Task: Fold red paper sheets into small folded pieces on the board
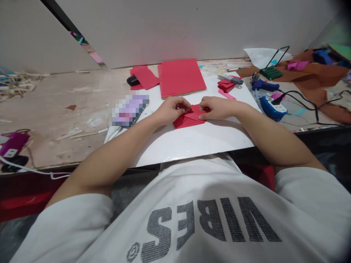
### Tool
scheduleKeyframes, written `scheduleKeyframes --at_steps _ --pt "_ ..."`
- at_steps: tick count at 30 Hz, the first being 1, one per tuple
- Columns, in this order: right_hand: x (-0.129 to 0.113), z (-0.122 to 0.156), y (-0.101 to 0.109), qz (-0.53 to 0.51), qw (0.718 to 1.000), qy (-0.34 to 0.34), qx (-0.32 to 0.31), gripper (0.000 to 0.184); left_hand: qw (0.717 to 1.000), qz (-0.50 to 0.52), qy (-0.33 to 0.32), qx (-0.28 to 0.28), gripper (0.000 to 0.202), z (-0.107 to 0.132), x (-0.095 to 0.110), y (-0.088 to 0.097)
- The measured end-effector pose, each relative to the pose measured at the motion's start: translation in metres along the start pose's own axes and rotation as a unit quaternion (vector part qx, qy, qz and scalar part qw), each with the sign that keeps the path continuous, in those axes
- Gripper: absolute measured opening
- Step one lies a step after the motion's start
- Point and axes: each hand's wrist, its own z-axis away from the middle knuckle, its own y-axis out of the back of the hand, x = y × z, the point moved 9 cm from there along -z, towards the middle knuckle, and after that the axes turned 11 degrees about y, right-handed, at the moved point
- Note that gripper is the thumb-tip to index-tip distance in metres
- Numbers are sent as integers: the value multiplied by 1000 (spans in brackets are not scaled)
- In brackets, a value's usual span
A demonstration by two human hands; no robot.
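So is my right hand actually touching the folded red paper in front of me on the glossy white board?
Touching. The head view shows it: the right hand has its thumb tip on the folded red paper, near its right edge.

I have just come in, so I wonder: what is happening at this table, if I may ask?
A person is working on a small red paper over a white board. The left hand and right hand both have fingers at the paper, where a slanting edge shows. Behind them lie larger red sheets; beyond the right hand are small red pieces and a grey-handled tool.
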Motion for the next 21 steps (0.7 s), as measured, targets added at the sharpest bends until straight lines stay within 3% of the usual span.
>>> scheduleKeyframes --at_steps 5,7,11,18,21 --pt "0 1 13 -26 998 12 62 14 987 33 26 154 37 -8 -12 36" --pt "-1 3 23 -22 994 28 104 10 980 63 39 185 38 -10 -18 45" --pt "-4 6 30 -32 988 39 143 17 981 107 68 143 40 -11 -24 40" --pt "-12 4 9 -84 993 14 83 37 989 17 89 119 49 7 -15 32" --pt "-14 3 4 -97 993 16 64 40 989 30 95 106 55 7 -17 31"
